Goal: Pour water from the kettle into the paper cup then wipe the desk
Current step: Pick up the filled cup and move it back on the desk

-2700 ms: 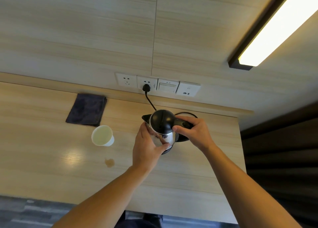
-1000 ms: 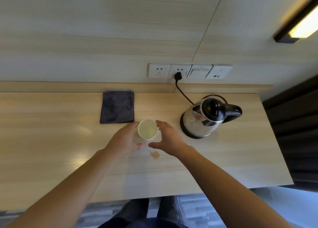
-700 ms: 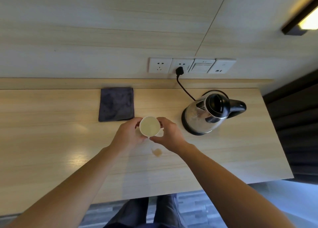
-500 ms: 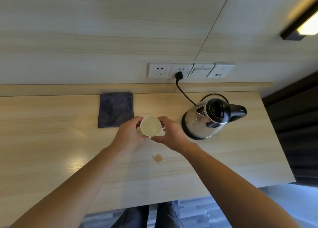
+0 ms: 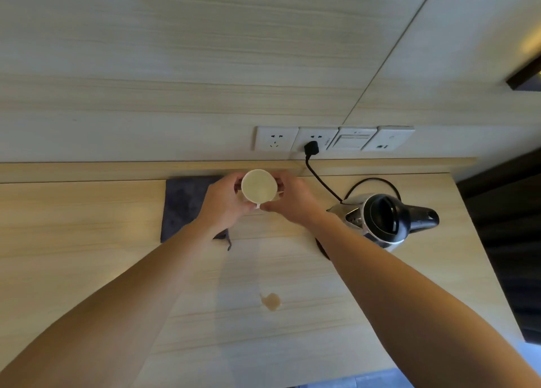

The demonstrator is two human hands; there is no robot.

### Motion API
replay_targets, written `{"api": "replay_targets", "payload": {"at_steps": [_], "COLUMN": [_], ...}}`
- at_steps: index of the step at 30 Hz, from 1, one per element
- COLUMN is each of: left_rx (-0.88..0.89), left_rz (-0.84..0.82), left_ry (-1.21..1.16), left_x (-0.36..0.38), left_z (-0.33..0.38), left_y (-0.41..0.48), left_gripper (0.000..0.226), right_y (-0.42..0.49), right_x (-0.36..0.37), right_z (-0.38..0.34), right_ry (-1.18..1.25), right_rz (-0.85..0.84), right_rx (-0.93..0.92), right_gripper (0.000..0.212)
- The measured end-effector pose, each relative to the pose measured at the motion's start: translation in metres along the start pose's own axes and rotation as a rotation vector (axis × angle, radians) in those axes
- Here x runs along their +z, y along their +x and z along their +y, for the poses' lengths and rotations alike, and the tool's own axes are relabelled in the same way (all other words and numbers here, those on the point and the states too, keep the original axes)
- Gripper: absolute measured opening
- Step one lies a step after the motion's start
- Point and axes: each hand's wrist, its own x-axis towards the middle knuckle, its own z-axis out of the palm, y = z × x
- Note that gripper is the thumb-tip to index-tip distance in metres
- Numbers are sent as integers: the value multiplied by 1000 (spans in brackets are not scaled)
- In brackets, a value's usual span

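Note:
A white paper cup (image 5: 259, 185) with pale liquid in it is held between my left hand (image 5: 224, 203) and my right hand (image 5: 292, 201), both closed around its sides, near the back of the wooden desk (image 5: 87, 270). The steel kettle (image 5: 377, 220) with a black lid and handle stands on its base to the right, untouched. A dark grey cloth (image 5: 183, 206) lies flat on the desk, partly hidden under my left hand. A small brownish puddle (image 5: 271, 301) sits on the desk between my forearms.
The kettle's black cord (image 5: 320, 179) runs up to a plug in the wall socket row (image 5: 330, 138). A raised wooden ledge (image 5: 117, 169) lines the desk's back edge. The desk ends at the right beside a dark curtain (image 5: 509, 241).
Earlier both hands were on the kettle; it now stands alone. Both hands closed on the cup and carried it away from me, toward the back ledge above the cloth.

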Motion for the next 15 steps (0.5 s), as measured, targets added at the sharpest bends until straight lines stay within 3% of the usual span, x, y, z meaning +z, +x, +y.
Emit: {"api": "replay_targets", "payload": {"at_steps": [9,15], "left_rx": [-41,-95], "left_rz": [-2,-29], "left_ry": [-56,-152], "left_x": [3,-1], "left_z": [-7,-15], "left_y": [12,3], "left_gripper": [68,67], "right_y": [19,6], "right_x": [1,2], "right_z": [1,-1], "right_ry": [48,38], "right_rz": [-36,-64], "right_rx": [58,62], "right_gripper": [77,86]}}
